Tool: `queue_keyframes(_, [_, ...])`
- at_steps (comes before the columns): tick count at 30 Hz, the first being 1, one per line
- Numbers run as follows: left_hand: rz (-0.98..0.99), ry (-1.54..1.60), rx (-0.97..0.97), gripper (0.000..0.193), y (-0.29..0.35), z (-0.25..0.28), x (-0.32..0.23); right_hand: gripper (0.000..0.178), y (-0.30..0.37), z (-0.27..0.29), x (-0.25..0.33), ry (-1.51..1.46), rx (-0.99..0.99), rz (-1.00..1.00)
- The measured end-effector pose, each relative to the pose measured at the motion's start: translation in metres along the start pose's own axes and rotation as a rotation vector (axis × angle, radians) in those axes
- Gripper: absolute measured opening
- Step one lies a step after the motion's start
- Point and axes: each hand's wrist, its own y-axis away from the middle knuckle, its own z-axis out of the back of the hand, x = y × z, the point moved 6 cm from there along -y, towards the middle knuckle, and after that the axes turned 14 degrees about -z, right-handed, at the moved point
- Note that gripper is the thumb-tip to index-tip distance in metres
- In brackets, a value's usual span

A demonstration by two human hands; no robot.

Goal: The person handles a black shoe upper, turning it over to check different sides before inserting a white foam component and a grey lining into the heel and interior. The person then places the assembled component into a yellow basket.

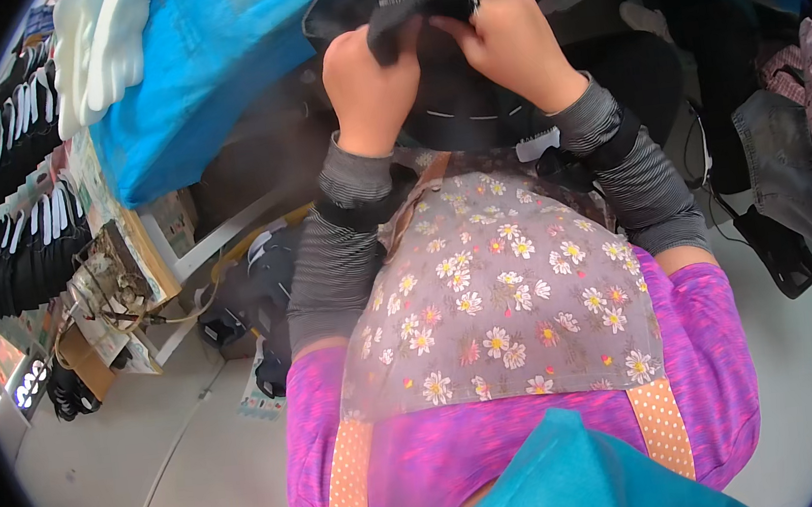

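Fabric, black with a pale grey edging along its rim, spans the gap between the person's two hands near the top of the view, away from the body and above the lap. Its long axis runs crosswise, from left to right, bowed into an arch whose crown points away from the wearer. The left hand is closed on the left end, which droops toward the knuckles, while the right hand pinches the other end with thumb and fingers, set slightly farther from the body. Neither hand is nearer, since each touches its own end; both thumbs turn inward beneath the arch. How deep the hidden fingertips reach into the folds cannot be told. Just below the hands lies dark material marked with short white dashes; whether it joins the held piece is unclear. Blue sheeting spreads to the left, with white moulded forms on it, well apart from the grip. The flowered apron covers the lap nearer the body.
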Motion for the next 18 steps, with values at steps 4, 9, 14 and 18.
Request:
queue_keyframes(4, [0.401,0.044,0.299,0.040,-0.016,-0.014,0.016,0.037,-0.008,-0.028,-0.034,-0.170,0.350,-0.350])
queue_keyframes(9, [0.183,0.035,0.662,0.038,-0.039,-0.044,0.030,0.032,-0.007,-0.034,-0.035,-0.260,0.476,-0.709])
queue_keyframes(14, [0.064,0.381,0.596,0.032,-0.034,-0.059,0.032,0.030,0.003,-0.044,-0.044,-0.401,0.443,-0.713])
queue_keyframes(18, [0.189,0.391,0.414,0.031,-0.012,-0.051,0.041,0.032,0.010,-0.045,-0.048,-0.564,0.495,-0.756])
